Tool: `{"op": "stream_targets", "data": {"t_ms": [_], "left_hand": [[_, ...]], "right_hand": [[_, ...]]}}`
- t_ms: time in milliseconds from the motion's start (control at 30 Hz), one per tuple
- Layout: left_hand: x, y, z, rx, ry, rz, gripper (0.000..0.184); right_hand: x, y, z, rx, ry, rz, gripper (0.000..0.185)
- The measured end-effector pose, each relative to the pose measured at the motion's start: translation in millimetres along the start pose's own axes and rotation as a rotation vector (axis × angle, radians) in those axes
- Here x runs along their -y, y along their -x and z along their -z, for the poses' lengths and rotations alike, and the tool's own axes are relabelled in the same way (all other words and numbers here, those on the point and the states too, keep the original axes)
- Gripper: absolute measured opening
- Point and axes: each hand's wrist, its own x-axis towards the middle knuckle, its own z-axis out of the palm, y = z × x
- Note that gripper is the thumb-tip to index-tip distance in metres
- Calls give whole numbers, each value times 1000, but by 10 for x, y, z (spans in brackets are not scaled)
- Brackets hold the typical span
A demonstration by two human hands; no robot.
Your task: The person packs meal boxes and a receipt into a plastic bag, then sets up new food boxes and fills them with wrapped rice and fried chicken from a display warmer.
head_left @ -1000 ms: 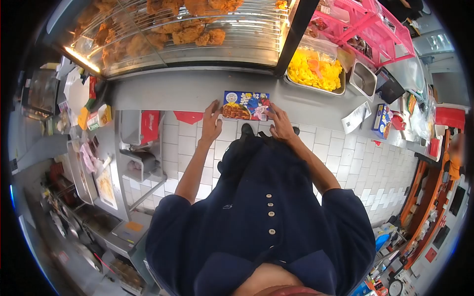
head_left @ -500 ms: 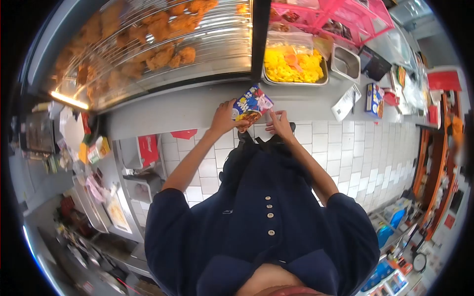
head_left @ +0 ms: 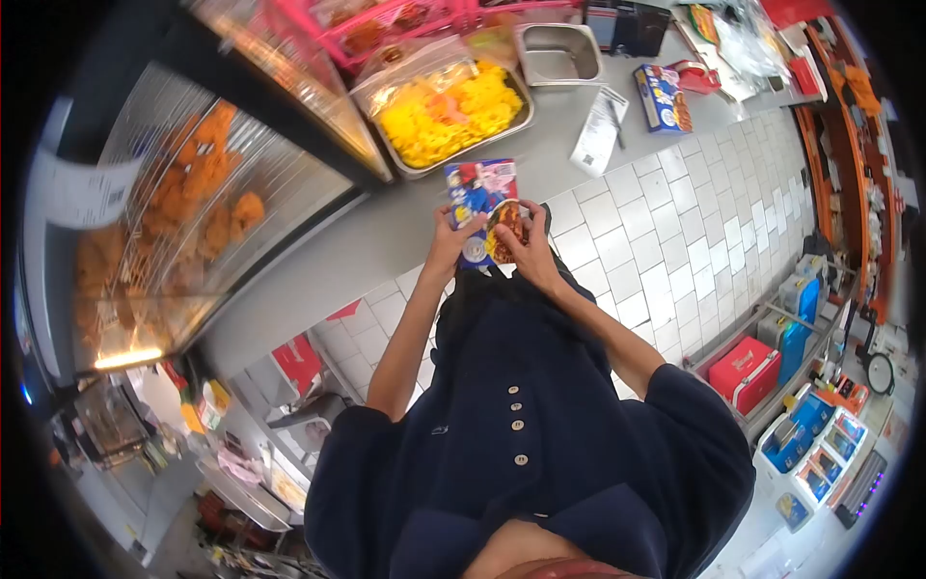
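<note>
A blue and pink printed food box, with a picture of a meal on its front, is held upright between both hands just over the counter's near edge. My left hand grips its left side, thumb across the front. On the opposite side my right hand closes round the lower right edge, its thumb over the food picture. Beyond the box sits a metal tray of yellow food, with a clear plastic bag partly over it and a pinkish utensil-like thing on top.
A heated cabinet with fried chicken stands to the left on the grey counter. To the right are a metal pan, a paper slip with a pen and a similar blue box. Pink baskets stand behind.
The view has swung to the right. The box has gone from tilted to upright, and my right hand, beside it before, now grips its right side.
</note>
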Motion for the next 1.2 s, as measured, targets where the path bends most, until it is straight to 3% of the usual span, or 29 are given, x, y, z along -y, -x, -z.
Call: {"op": "stream_targets", "data": {"t_ms": [100, 167, 267, 367, 467, 500, 533, 633, 733, 800, 833, 900, 1000, 1033, 1133, 1200], "left_hand": [[-193, 1, -437, 80, 96, 25, 45], [-188, -89, -735, 116, 45, -10, 47], [-211, -146, -1332, 70, 244, -112, 42], [-82, -302, -1735, 36, 304, -151, 44], [12, -414, -2043, -5, 278, -178, 51], [15, -428, -2154, -54, 262, -220, 53], [5, -419, -2237, -57, 262, -215, 53], [43, -377, -2393, -146, 248, -221, 57], [159, -326, -2387, -236, 259, -252, 59], [229, -276, -2326, -261, 314, -235, 59], [262, -243, -2307, -272, 364, -212, 60], [262, -175, -2344, -323, 348, -225, 62], [290, -115, -2385, -352, 362, -251, 60], [293, -100, -2398, -372, 368, -242, 58], [345, -91, -2429, -391, 416, -232, 53], [377, -77, -2454, -393, 452, -228, 51]], "right_hand": [[691, -43, 351, 29, 211, -11, 66], [713, -198, 659, 11, 142, 3, 63], [775, -478, 1220, 70, 201, 294, 54], [1057, -827, 2082, 181, 212, 268, 49], [793, -1723, 3190, -250, 219, 268, 32], [745, -2099, 3631, -479, 347, 558, 26], [784, -2365, 4040, -553, 350, 337, 28], [443, -3431, 5198, -745, 816, 556, 38], [219, -4200, 6046, -678, 999, 607, 37], [324, -4543, 6357, 6, 993, 271, 36], [494, -4572, 6340, 29, 992, 285, 36], [919, -4453, 6297, 242, 911, -275, 29], [977, -4646, 6550, 474, 840, -323, 22], [970, -4662, 6641, 482, 846, -319, 22], [938, -4565, 6871, 416, 227, -358, 18], [719, -4579, 7116, 424, 253, -318, 18]]}}
